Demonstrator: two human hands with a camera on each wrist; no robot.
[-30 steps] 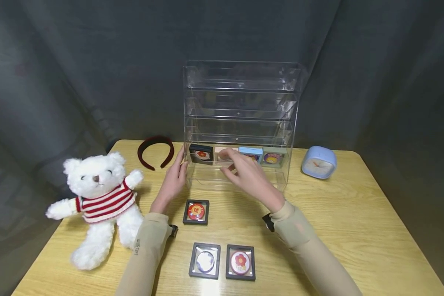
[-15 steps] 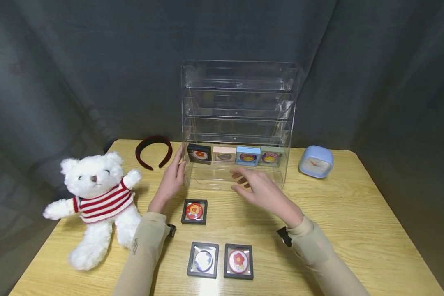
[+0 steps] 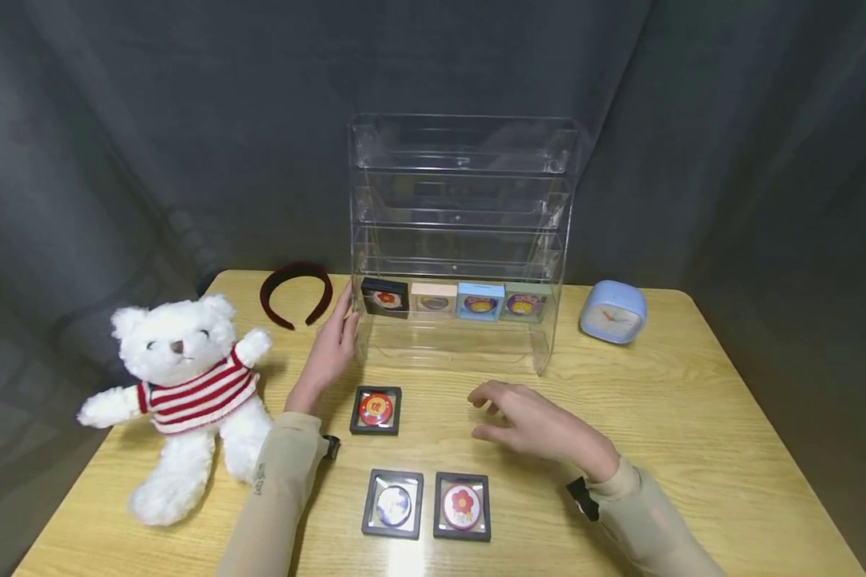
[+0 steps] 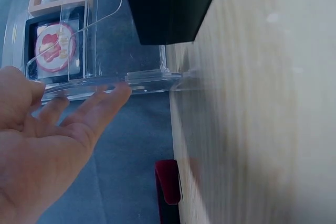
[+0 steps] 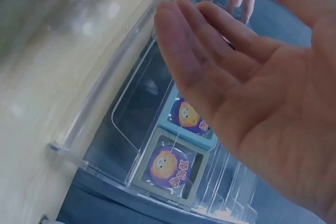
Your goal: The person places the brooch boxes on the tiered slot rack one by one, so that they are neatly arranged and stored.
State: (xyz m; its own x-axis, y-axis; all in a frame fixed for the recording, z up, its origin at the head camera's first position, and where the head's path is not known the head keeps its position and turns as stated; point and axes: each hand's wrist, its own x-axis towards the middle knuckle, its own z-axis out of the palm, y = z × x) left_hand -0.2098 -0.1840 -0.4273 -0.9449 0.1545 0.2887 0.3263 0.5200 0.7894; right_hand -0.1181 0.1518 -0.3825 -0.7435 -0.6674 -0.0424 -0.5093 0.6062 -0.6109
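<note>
My left hand (image 3: 329, 349) touches the left side of a clear acrylic display rack (image 3: 455, 344), its extended fingers along the panel in the left wrist view. On one low tier stand a black framed badge (image 3: 386, 298), a pink one (image 3: 435, 300), a light blue one (image 3: 480, 303) and a grey-green one (image 3: 525, 304), side by side. Over the table in front of the rack, my right hand (image 3: 537, 421) holds nothing, fingers loosely bent. Nearest it lies a black-framed red flower badge (image 3: 462, 506); beside that is a blue-and-white badge (image 3: 393, 505). A red badge (image 3: 375, 410) lies closer to the rack.
A white teddy bear (image 3: 202, 397) in a striped sweater sits at the left of the wooden table (image 3: 693, 449). Behind it, near the rack, lies a dark red headband (image 3: 296, 271). A blue clock (image 3: 613, 311) stands right of the rack. Dark curtain (image 3: 188, 120) hangs behind.
My right hand has drawn back from the framed badges on the rack, toward me and to the right, leaving the pink one in view. The left hand stays at the rack's side.
</note>
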